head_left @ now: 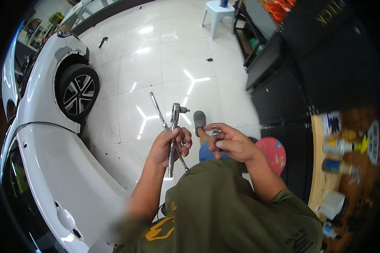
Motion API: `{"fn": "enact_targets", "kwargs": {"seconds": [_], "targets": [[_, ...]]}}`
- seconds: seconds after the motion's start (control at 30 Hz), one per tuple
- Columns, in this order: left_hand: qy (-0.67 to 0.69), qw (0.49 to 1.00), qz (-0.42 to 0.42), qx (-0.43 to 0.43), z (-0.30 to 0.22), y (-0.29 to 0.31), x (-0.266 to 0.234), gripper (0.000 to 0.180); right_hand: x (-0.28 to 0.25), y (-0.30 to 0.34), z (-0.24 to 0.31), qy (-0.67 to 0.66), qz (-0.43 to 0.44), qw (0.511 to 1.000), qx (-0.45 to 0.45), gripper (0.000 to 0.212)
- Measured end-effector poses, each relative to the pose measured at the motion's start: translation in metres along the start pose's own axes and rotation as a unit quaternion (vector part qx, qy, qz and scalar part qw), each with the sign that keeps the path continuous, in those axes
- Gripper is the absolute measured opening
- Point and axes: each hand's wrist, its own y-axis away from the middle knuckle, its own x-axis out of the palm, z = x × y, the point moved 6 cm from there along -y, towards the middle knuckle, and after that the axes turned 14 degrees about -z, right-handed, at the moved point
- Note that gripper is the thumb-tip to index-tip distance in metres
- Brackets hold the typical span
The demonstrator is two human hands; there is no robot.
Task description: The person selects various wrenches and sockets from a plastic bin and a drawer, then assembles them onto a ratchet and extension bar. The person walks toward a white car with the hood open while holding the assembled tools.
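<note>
Ratchet wrench [173, 130] and a long thin rod [159, 110] sit gripped in the left hand [169, 145] at frame centre; the right hand [232, 141] pinches a small metal socket [215, 133], not yet fitted onto the wrench head

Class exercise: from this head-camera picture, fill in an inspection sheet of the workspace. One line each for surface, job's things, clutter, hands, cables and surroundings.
Surface: glossy white tiled floor, with a few small dark scraps lying on it.
Job's things: chrome ratchet wrench and a long thin metal rod in the left hand; a small metal piece in the right, too small to identify.
Clutter: bottles and cans crowd a wooden bench at right.
Hands: left hand closed around both tools; right hand pinching the small piece.
Cables: nothing seen.
Surroundings: white car at left with its wheel showing, black cabinets, white plastic stool, red round stool.
</note>
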Motion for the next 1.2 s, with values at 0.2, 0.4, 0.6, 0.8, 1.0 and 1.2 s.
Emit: {"fn": "enact_targets", "kwargs": {"seconds": [0.2, 0.4, 0.6, 0.8, 1.0, 1.2], "targets": [[-0.033, 0.991, -0.129, 0.022, -0.145, -0.118, -0.036, 0.022, -0.007, -0.225, 0.077, 0.015, -0.046, 0.998, 0.042, 0.03], [0.056, 0.982, -0.143, 0.108, -0.314, -0.194, -0.074, 0.039, 0.061, -0.431, 0.177, 0.133, 0.031, 0.986, 0.096, 0.027], [0.214, 0.958, -0.087, 0.17, -0.471, -0.305, -0.148, 0.049, 0.124, -0.638, 0.211, 0.183, 0.049, 0.977, 0.101, 0.025], [0.25, 0.957, -0.045, 0.138, -0.663, -0.418, -0.194, 0.045, 0.175, -0.823, 0.283, 0.148, 0.041, 0.981, 0.12, 0.036], [0.138, 0.976, -0.093, 0.144, -0.856, -0.531, -0.209, 0.032, 0.205, -1.009, 0.386, 0.185, 0.067, 0.98, 0.002, 0.037], [0.032, 0.971, -0.203, 0.124, -1.02, -0.655, -0.284, 0.02, 0.208, -1.229, 0.438, 0.177, 0.071, 0.981, -0.018, 0.041]]}}
